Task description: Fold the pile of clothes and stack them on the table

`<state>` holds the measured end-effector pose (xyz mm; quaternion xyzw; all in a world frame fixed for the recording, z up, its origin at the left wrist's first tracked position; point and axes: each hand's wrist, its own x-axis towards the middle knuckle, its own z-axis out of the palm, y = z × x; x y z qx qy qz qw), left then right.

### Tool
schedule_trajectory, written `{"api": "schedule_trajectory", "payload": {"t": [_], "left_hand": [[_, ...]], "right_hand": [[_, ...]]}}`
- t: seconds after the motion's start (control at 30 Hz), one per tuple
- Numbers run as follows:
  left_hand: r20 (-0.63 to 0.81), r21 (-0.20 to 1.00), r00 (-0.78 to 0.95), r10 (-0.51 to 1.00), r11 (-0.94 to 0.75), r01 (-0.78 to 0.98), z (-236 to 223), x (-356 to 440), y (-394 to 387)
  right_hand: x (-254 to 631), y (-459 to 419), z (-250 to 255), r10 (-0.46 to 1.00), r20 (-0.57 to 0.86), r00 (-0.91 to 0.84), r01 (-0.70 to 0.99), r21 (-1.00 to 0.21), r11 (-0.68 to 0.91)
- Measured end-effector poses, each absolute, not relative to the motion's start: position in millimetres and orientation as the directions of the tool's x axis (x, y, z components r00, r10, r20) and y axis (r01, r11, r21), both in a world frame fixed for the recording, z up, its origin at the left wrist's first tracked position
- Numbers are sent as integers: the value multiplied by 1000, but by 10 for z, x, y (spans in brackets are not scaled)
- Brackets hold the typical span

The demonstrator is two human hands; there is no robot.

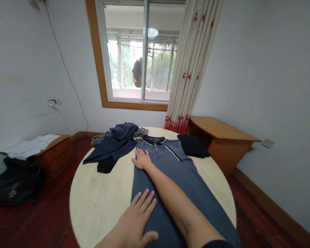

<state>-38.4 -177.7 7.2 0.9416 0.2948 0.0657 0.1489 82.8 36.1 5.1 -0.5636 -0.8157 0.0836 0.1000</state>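
A grey-blue polo shirt [170,172] with a black collar and white trim lies spread on the round table [98,203], collar toward the window. My right hand [142,159] rests open on the shirt's upper left side, just below the shoulder, its fingers spread. Nearer to me, my left hand [138,215] lies open over the shirt's lower left edge, fingers stretched out and thumb apart. Neither hand grasps the cloth. My right forearm crosses over the middle of the shirt and hides part of it. The near hem runs out of view.
A heap of dark blue clothes [116,141] sits at the table's far left, with a black cloth [107,165] under it. A folded black garment [192,145] lies right of the collar. Beyond stand a wooden desk [222,131] and a low drawer cabinet [58,155].
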Motion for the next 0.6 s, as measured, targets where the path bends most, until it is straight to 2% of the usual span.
{"api": "schedule_trajectory", "payload": {"t": [0.13,0.3,0.43,0.5,0.6], "left_hand": [[50,239,850,525,-833,500,-204,-370,-1616],[208,104,847,489,-872,478,-627,-343,-1460],[276,-8,855,438,-889,458,-758,-338,-1435],[272,-14,860,432,-892,452,-752,-336,-1436],[232,65,851,471,-881,469,-691,-334,-1457]], "right_hand": [[757,817,-23,960,55,-275,925,-259,279],[721,1286,-13,972,21,-234,928,-292,230],[734,1541,-18,973,58,-225,919,-318,232],[767,1617,-17,969,89,-232,903,-351,248],[860,1645,10,964,146,-224,844,-465,267]]}}
